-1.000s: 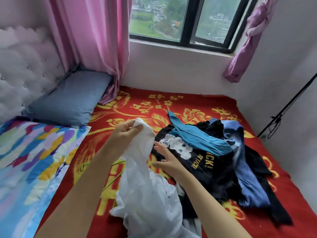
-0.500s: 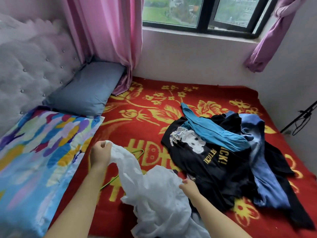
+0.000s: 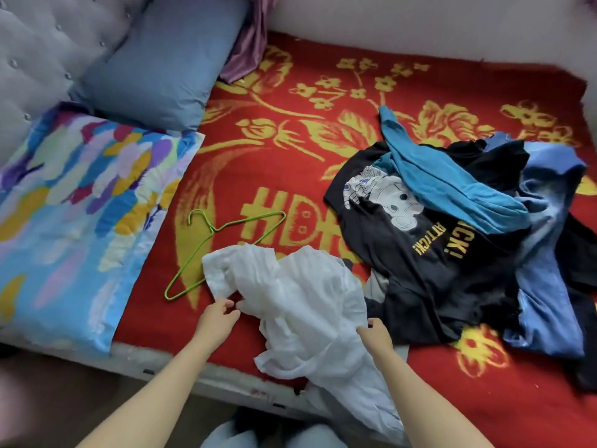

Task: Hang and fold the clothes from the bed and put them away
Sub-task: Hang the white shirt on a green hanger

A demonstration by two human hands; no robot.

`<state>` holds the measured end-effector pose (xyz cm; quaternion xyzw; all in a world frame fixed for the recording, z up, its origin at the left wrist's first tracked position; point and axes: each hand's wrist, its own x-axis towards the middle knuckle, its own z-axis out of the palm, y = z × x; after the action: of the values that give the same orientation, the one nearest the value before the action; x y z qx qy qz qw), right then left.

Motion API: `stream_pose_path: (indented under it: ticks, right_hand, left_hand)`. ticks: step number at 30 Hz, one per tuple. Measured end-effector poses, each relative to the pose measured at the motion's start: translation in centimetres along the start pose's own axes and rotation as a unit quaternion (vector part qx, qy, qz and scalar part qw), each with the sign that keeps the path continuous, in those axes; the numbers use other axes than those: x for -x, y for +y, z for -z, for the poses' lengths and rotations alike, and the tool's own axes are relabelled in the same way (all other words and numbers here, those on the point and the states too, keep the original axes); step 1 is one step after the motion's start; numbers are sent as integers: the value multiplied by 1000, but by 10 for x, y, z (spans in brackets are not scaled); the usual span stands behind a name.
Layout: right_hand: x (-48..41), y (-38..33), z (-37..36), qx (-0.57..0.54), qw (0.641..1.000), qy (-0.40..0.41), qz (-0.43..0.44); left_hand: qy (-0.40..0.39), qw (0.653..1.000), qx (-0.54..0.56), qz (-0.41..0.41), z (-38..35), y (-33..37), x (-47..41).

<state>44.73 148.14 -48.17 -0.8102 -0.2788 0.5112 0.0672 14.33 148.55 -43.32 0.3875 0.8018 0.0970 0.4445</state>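
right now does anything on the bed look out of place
The white garment hangs over the bed's edge and lies over one end of the green hanger. The other clothes sit in a crumpled heap. Nothing looks damaged.

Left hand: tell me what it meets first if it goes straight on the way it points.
The white garment: the left hand points up-right at its near edge, just ahead of it. Whether they already touch is unclear. The hanger lies left of that line.

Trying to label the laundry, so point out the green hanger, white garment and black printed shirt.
green hanger (image 3: pixel 212 229): head view, neck below the hook.
white garment (image 3: pixel 300 295): head view, crumpled middle.
black printed shirt (image 3: pixel 420 279): head view, cloth under the lettering.
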Motion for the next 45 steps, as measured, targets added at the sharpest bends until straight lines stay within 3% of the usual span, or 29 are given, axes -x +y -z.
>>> stream_pose_path:
  ticks: [8, 13, 16, 26, 35, 40, 45]
  right_hand:
    - [-48, 3, -18, -26, 999, -2, -46]
    - [-61, 24, -29, -209, 972, -16, -104]
    - [-59, 25, -30, -210, 972, -24, -106]
    - [1, -23, -3, -253, 959, 90, 95]
    - [105, -103, 53, -264, 917, 46, 293]
    - [165, -157, 92, -192, 876, 57, 439]
    - [220, -215, 150, -162, 826, 85, 533]
  left_hand:
    - [-26, 1000, 5, 18, -32, -16, -11]
    - [-41, 999, 0, 32, -48, -23, -10]
    - [-50, 998, 0, 42, -52, -27, -7]
    - [-107, 994, 26, -12, -62, -3, 9]
    - [-200, 957, 124, -169, -75, 81, 46]
    - [-110, 935, 180, -285, -41, 134, 66]
    - [39, 919, 146, -363, -12, 172, 77]
